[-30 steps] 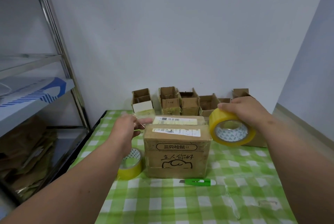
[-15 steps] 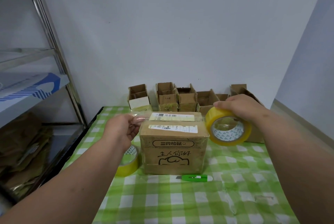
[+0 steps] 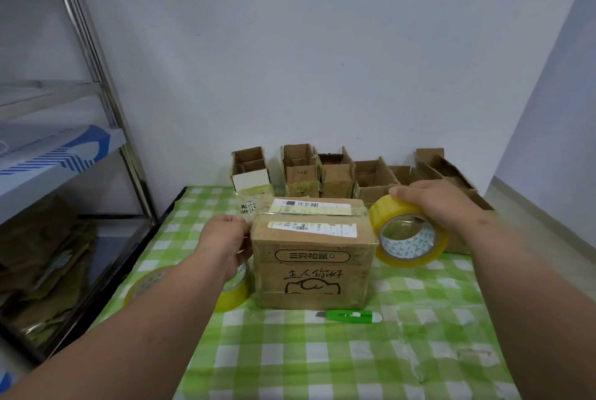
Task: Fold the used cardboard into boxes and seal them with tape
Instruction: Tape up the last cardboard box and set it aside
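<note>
A closed brown cardboard box (image 3: pixel 312 270) with white labels on top stands on the green checked tablecloth (image 3: pixel 322 361). My right hand (image 3: pixel 432 203) grips a yellow tape roll (image 3: pixel 408 235) at the box's right top edge. A clear strip of tape runs from the roll across the box top to my left hand (image 3: pixel 225 241), which pinches its free end against the box's left side.
A second yellow tape roll (image 3: pixel 233 293) lies left of the box, partly behind my left arm. A green utility knife (image 3: pixel 350 316) lies in front of it. Several open small boxes (image 3: pixel 335 174) line the back wall. A metal shelf (image 3: pixel 64 174) with flattened cardboard stands left.
My left hand has come down from the box's top left corner onto its left side with the tape end. The roll in my right hand dropped slightly beside the box.
</note>
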`<move>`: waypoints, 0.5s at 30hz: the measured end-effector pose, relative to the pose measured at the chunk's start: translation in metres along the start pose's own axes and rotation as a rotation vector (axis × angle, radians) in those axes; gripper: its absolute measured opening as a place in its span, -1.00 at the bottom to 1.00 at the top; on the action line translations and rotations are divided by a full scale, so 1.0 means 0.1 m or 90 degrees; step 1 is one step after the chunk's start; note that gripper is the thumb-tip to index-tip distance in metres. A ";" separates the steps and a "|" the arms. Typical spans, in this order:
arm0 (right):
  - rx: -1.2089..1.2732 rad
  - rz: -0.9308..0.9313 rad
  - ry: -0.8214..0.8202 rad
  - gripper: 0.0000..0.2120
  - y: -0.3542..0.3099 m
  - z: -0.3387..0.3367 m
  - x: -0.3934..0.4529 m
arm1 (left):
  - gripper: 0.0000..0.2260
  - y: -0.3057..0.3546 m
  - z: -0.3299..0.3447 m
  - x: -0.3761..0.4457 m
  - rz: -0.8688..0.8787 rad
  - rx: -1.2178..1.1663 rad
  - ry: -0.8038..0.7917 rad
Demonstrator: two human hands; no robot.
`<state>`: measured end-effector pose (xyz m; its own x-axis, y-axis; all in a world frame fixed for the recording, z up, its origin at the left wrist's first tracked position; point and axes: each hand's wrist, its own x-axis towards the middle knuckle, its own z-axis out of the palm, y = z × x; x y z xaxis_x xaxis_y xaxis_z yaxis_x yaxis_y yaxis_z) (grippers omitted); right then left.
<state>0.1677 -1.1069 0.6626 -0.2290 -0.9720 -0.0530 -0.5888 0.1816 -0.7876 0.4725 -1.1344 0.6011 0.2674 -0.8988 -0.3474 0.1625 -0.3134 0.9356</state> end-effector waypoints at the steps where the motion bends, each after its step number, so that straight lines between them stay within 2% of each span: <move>1: 0.004 0.003 0.005 -0.72 0.01 0.01 0.00 | -0.89 -0.01 0.01 0.01 0.017 0.031 -0.006; 9: 0.043 0.011 0.021 -0.70 0.03 0.12 0.00 | -0.87 0.06 -0.08 0.00 0.154 0.356 -0.056; 15: 0.012 -0.006 0.046 -0.69 0.05 0.14 0.00 | -0.81 0.33 -0.17 -0.17 0.056 0.449 -0.186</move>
<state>0.1758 -1.1078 0.6504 -0.2787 -0.9604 -0.0020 -0.5768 0.1691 -0.7992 0.4896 -1.1237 0.6369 -0.0267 -0.9432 -0.3312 -0.5178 -0.2703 0.8117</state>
